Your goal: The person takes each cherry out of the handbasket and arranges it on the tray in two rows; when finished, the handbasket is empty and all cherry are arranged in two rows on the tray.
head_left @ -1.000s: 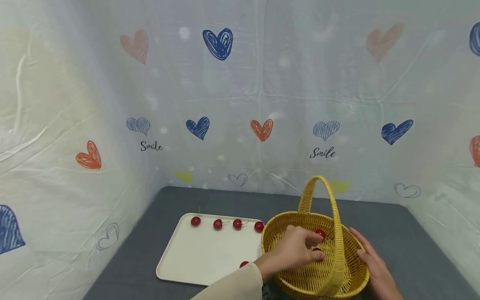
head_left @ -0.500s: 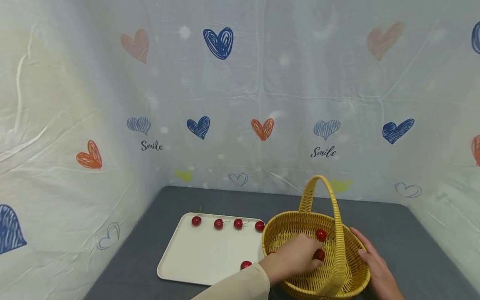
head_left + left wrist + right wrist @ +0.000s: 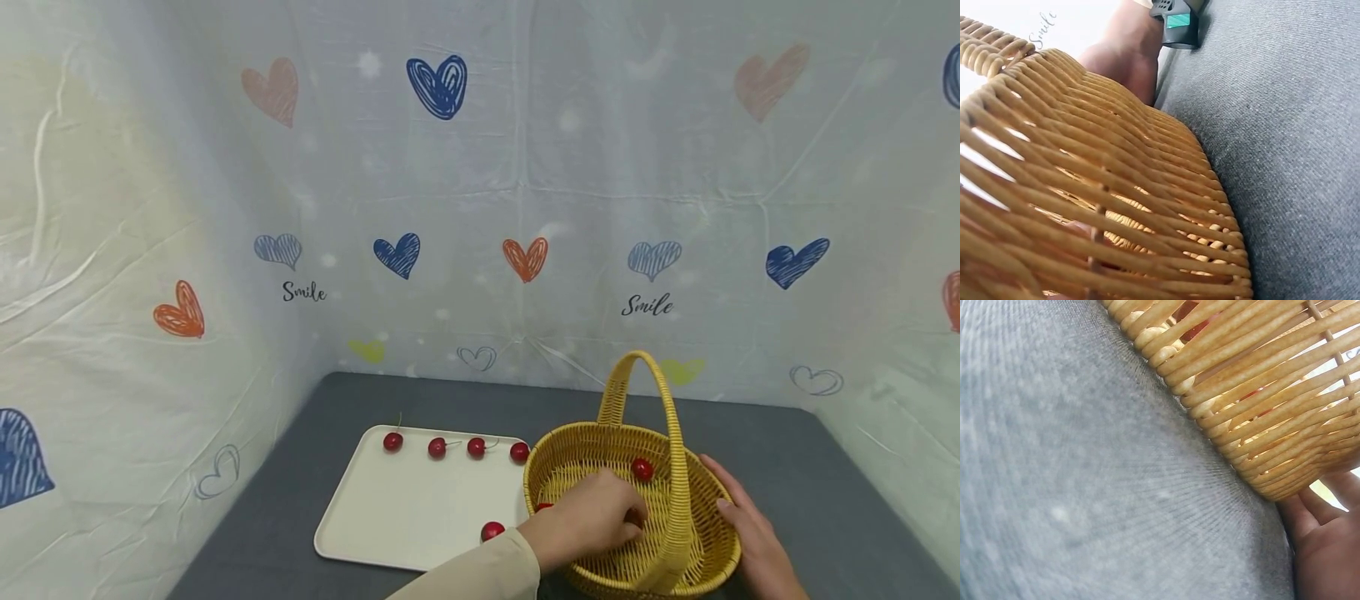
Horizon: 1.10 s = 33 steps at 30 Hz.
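A yellow wicker basket (image 3: pixel 558 450) with a tall arched handle stands to the right in the head view. Reaching into it, my left hand (image 3: pixel 592 512) has its fingers curled down over a cherry near the bottom; the hand hides that cherry. Another cherry (image 3: pixel 642 470) lies beyond the knuckles, and a red cherry (image 3: pixel 544 506) peeks out beside the wrist. My right hand (image 3: pixel 757 529) grips the basket's right side, thumb at the rim, fingers along the outer wall. In the left wrist view the wicker wall (image 3: pixel 1116 150) fills much of the frame.
A cream tray (image 3: pixel 405 508) lies left of the basket, which overlaps its right edge in the head view. Along its back edge sit several cherries (image 3: pixel 437 448), and one cherry (image 3: pixel 492 531) is near the front. Grey cloth (image 3: pixel 817 467) covers the table; a heart-printed curtain (image 3: pixel 480 167) encloses it.
My left hand has lowered into the basket and its fingers have curled over the nearer cherry, which was visible beside them half a second ago. The right hand and basket stay put.
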{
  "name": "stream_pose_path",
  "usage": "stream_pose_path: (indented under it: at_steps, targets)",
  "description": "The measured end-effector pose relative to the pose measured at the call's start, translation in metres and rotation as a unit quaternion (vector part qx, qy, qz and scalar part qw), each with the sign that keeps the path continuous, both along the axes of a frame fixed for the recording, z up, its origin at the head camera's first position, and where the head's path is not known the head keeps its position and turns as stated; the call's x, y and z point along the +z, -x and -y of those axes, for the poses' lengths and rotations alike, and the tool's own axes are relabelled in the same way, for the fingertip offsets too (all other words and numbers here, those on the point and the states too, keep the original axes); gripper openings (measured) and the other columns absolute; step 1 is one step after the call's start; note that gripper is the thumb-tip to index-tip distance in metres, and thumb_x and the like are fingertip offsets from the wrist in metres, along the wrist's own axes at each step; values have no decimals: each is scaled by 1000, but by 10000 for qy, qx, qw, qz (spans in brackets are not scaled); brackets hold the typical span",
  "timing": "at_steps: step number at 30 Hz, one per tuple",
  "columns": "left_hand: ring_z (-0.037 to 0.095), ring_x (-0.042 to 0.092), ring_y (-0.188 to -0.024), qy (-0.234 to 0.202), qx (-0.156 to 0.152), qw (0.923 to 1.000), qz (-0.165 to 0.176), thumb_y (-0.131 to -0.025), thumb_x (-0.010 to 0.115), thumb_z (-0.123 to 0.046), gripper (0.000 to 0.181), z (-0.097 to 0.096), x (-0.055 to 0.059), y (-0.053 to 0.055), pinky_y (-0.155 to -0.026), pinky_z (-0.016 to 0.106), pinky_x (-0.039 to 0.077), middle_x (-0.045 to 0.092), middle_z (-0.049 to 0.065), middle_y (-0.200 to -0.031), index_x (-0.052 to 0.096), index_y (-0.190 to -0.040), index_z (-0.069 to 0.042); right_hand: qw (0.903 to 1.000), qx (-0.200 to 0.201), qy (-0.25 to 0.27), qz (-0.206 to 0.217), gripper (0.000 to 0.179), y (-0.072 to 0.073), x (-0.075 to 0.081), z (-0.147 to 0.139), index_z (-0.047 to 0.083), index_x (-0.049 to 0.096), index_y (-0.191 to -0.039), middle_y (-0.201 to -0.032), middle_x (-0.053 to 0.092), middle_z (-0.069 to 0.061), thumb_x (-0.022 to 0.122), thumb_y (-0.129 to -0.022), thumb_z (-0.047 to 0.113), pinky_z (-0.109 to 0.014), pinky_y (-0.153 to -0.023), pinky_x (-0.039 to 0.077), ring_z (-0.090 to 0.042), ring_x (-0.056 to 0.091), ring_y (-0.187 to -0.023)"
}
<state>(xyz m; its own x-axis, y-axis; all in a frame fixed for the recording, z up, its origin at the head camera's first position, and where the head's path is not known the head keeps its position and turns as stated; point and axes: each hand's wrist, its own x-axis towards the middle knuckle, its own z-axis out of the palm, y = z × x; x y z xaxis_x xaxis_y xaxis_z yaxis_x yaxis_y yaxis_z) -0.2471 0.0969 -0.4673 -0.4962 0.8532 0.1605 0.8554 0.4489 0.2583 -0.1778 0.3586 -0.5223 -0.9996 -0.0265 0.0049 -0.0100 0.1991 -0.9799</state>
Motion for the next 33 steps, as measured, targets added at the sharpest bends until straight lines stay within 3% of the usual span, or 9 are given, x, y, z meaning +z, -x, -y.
stream_pose_path:
  at_steps: [4, 11, 14, 16, 19, 22, 25, 28, 33]
  targets:
    - [-15, 58, -75, -66, 52, 9999, 90, -99, 84, -24, 6, 1, 0, 1, -71, 2, 45, 77, -22, -86, 86, -96, -28, 10000, 2, 34, 27, 62, 0, 1, 0, 15, 7, -178, -167, 25, -4, 25, -123, 38, -25, -87, 63, 18, 57, -119]
    - [-15, 60, -78, -460, 198, 9969, 611, -100, 82, -18, 11, 3, -1, 5, -70, 3, 46, 80, -18, -92, 88, -106, -24, 9999, -56, 12, 143, 63, 1, 3, 2, 17, 6, -178, -174, 13, -26, 23, -122, 40, -24, -87, 63, 19, 57, -117]
    - [-14, 63, -79, -921, 436, 9892, 1050, -102, 81, -19, 17, 4, 2, 5, -68, 4, 48, 82, -16, -101, 87, -117, -24, 9999, -51, 9, 134, 63, 1, 4, 3, 19, 6, -178, -175, 10, -29, 23, -122, 41, -25, -87, 63, 19, 57, -117]
    - [-14, 66, -83, -1380, 548, 9781, 1461, -101, 82, -20, 23, 5, 3, 4, -69, 5, 50, 82, -14, -106, 85, -124, -23, 10000, -14, 14, 71, 62, 0, 4, 3, 19, 7, -178, -176, 10, -30, 23, -122, 40, -24, -88, 63, 19, 56, -118]
    - [-12, 71, -91, -2255, 513, 9493, 2128, -102, 80, -15, 29, 7, 6, 2, -75, 6, 56, 83, -8, -113, 82, -131, -16, 10000, 12, -19, -17, 62, 0, 2, 2, 19, 8, -178, -176, 10, -30, 24, -122, 40, -20, -89, 61, 22, 52, -120]
    - [-5, 75, -101, -3194, 423, 9072, 2707, -101, 80, -9, 32, 10, 10, -1, -82, 11, 60, 83, -2, -117, 79, -133, -9, 10000, 11, -23, -96, 61, -1, 1, 1, 18, 9, -178, -174, 17, -22, 25, -122, 38, -19, -90, 60, 22, 52, -122]
    - [2, 78, -104, -3846, 398, 8668, 3149, -100, 80, -8, 30, 20, 16, -5, -85, 16, 63, 82, -1, -119, 80, -130, -6, 10000, -3, 26, -84, 61, -1, 0, 1, 17, 9, -178, -168, 26, -6, 26, -123, 36, -22, -89, 62, 18, 56, -121]
    - [7, 79, -108, -4174, 299, 8297, 3695, -100, 80, -9, 31, 36, 21, -8, -89, 22, 64, 81, -1, -125, 79, -131, -6, 10000, -57, 12, 24, 62, -2, 1, 2, 17, 8, -178, -168, 26, -7, 25, -123, 38, -24, -87, 63, 17, 58, -118]
    - [14, 78, -117, -4280, 225, 7737, 4665, -102, 78, -13, 34, 71, 26, -9, -98, 28, 64, 80, 5, -132, 78, -136, -10, 9999, -76, -24, 144, 63, -3, 3, 2, 16, 6, -178, -175, 11, -25, 24, -123, 39, -23, -87, 62, 21, 53, -117]
